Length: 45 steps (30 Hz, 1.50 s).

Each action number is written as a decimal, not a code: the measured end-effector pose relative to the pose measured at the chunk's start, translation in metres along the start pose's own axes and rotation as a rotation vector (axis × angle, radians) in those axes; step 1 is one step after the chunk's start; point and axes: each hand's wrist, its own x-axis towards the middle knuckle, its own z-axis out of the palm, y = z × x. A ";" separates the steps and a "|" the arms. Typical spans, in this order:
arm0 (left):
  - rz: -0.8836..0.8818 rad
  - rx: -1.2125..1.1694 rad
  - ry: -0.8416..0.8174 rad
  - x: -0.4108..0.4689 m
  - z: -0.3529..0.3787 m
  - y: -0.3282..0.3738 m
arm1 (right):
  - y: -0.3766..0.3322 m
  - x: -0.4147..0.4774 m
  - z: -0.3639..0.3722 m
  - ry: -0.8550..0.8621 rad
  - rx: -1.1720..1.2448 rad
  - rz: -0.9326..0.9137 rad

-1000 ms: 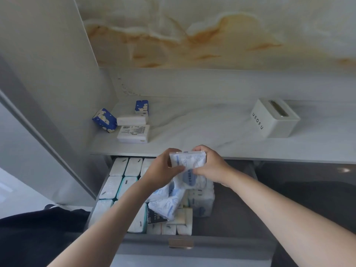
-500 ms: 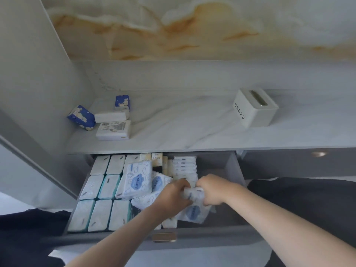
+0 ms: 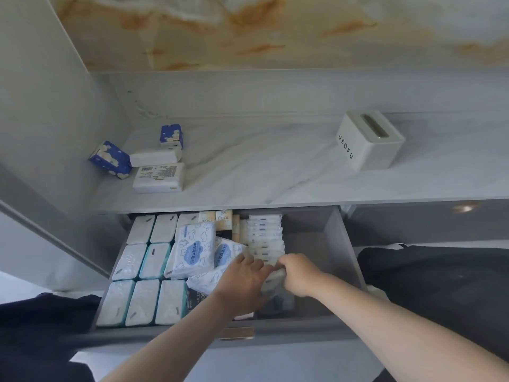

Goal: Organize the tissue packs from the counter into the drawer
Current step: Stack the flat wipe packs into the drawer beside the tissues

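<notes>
The grey drawer (image 3: 334,244) is pulled out below the counter and holds several tissue packs: white and teal ones (image 3: 143,301) at the left, loose blue-printed ones (image 3: 194,249) in the middle, and a row of thin upright packs (image 3: 265,235). My left hand (image 3: 242,277) and my right hand (image 3: 298,274) together grip a white tissue pack (image 3: 274,279) low in the drawer at the near end of that row. On the counter's left stand two blue packs (image 3: 110,159) (image 3: 171,136) and two white packs (image 3: 158,177) (image 3: 153,158).
A white tissue box holder (image 3: 369,142) stands on the marble counter (image 3: 261,166) at the right. A grey cabinet side (image 3: 46,106) closes off the left. The drawer's right part shows bare floor. Its brass handle (image 3: 237,333) sits on the front panel.
Both hands have lowered the white pack from counter-edge height down into the drawer beside the upright row. The camera has tipped, showing more of the drawer.
</notes>
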 end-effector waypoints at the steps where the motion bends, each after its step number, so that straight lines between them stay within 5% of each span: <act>1: 0.019 0.081 -0.015 0.000 0.001 0.000 | 0.004 0.002 0.005 0.003 0.075 0.039; 10: -0.052 0.158 -0.181 0.002 0.012 0.003 | 0.014 0.007 0.030 -0.291 0.143 0.444; 16: -0.063 0.120 -0.224 0.005 0.010 -0.002 | 0.011 0.022 0.045 -0.086 0.420 0.434; 20: -0.041 0.143 -0.320 0.011 0.008 -0.004 | 0.014 0.023 0.043 -0.097 0.471 0.450; 25: -0.091 0.009 -0.205 0.012 0.014 0.000 | 0.013 0.025 0.044 -0.183 0.489 0.569; 29: -0.106 0.068 -0.153 0.012 0.016 -0.005 | 0.002 0.028 0.047 -0.264 0.557 0.483; 35: -0.097 0.103 -0.141 0.015 0.016 -0.008 | 0.002 0.020 0.029 -0.154 0.118 0.436; 39: -0.112 -0.079 0.013 0.019 -0.008 -0.019 | -0.006 0.010 -0.010 0.042 -0.176 0.348; 45: -0.431 -0.298 0.180 0.012 -0.050 -0.071 | -0.037 0.019 -0.027 0.197 0.107 -0.009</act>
